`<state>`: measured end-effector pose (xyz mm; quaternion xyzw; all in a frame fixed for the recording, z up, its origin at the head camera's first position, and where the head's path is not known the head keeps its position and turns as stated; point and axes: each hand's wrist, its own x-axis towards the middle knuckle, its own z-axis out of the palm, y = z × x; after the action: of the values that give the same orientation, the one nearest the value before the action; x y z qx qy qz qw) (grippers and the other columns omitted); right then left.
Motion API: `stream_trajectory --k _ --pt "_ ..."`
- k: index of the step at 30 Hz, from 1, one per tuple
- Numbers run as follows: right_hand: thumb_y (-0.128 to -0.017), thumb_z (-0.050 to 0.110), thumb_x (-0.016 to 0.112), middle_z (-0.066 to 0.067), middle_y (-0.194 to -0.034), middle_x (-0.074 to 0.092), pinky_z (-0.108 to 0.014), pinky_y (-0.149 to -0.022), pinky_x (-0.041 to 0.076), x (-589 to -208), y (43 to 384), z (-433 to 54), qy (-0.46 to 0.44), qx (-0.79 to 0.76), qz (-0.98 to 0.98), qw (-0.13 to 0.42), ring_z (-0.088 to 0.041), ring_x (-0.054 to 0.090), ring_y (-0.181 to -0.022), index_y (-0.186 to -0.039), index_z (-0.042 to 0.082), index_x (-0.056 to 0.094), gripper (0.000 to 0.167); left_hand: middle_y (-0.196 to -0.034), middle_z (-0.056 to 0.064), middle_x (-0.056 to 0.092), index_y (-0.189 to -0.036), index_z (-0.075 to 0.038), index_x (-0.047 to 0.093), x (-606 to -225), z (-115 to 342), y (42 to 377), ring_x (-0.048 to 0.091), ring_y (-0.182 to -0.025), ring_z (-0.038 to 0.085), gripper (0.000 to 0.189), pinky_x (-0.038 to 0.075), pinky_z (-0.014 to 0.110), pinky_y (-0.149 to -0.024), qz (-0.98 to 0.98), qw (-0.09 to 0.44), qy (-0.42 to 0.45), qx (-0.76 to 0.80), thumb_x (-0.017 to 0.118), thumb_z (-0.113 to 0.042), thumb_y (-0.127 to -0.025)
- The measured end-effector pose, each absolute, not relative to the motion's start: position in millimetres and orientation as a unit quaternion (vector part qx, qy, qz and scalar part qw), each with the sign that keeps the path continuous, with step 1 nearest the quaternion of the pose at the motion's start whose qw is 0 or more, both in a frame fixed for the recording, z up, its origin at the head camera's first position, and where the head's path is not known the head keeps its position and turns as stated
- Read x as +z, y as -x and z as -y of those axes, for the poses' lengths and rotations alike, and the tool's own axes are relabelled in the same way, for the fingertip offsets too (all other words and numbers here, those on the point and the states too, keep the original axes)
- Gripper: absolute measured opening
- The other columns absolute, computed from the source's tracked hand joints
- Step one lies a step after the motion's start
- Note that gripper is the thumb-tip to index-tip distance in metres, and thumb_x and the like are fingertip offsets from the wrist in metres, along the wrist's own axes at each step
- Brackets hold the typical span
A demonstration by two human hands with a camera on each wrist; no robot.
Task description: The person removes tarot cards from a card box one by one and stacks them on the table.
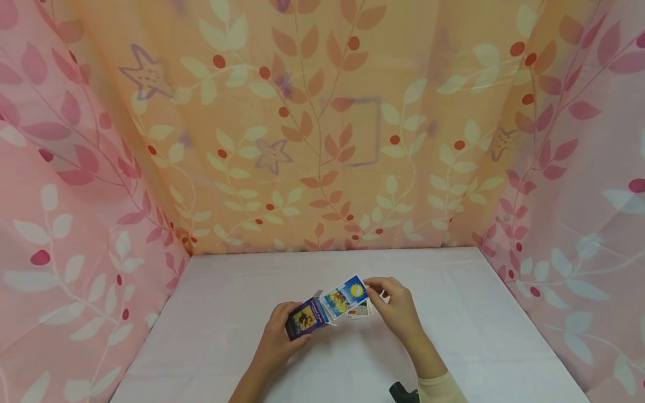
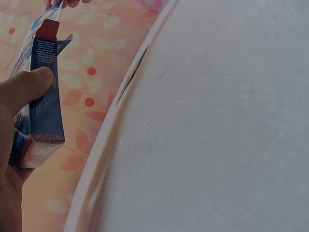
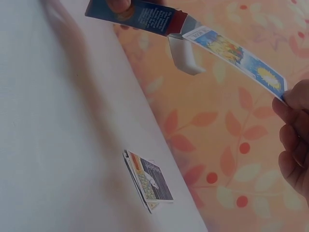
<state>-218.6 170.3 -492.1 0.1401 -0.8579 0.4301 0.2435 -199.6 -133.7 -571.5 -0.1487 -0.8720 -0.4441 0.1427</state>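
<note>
My left hand (image 1: 280, 330) grips a small dark blue card box (image 1: 306, 319), thumb along one side and fingers behind. The box is tilted, its open end toward the right, with end flaps (image 3: 186, 58) sticking out. My right hand (image 1: 398, 308) pinches the far end of a picture card (image 1: 345, 296) between thumb and fingers. A yellow sun on blue shows on that card, and its near end is at the box's opening. Below the card, a small stack of cards (image 3: 149, 181) lies on the white table, partly covered by the card in the head view.
The white tabletop (image 1: 211, 336) is bordered by a leaf-patterned orange curtain (image 1: 312, 184) at the back and pink curtains (image 1: 75, 224) at both sides. A black object (image 1: 403, 393) sits at the front edge by the right sleeve (image 1: 440, 389).
</note>
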Motion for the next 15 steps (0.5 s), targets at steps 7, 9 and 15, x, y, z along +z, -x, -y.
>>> stream_trajectory --k 7,9,15 --pt "-0.090 0.009 0.078 0.008 -0.090 0.070 -0.034 -0.068 0.055 -492.1 221.2 -174.2 -0.145 0.432 0.852 0.259 -0.006 0.060 -0.084 -0.107 0.015 0.077 0.018 -0.137 -0.010 0.053 -0.139 -0.022 0.055 -569.2 133.6 196.9 0.054 -0.122 0.010 0.079 0.051 0.046 -0.105 0.872 0.145 0.152 -0.442 0.096 -0.022 -0.072" --pt "-0.090 0.008 0.078 0.008 -0.090 0.070 -0.032 -0.068 0.055 -492.3 223.5 -175.9 -0.147 0.431 0.850 0.264 -0.007 0.059 -0.084 -0.107 0.015 0.077 0.018 -0.137 -0.010 0.053 -0.139 -0.025 0.054 -569.1 133.4 197.0 0.054 -0.122 0.010 0.080 0.051 0.046 -0.105 0.873 0.148 0.152 -0.439 0.096 -0.022 -0.071" --pt "-0.091 0.010 0.077 0.008 -0.091 0.070 -0.031 -0.070 0.054 -491.7 233.0 -183.9 -0.131 0.429 0.855 0.260 -0.007 0.058 -0.084 -0.108 0.016 0.077 0.017 -0.136 -0.012 0.053 -0.139 -0.029 0.054 -571.3 133.6 199.2 0.054 -0.122 0.008 0.079 0.051 0.045 -0.106 0.874 0.146 0.149 -0.439 0.095 -0.023 -0.072"
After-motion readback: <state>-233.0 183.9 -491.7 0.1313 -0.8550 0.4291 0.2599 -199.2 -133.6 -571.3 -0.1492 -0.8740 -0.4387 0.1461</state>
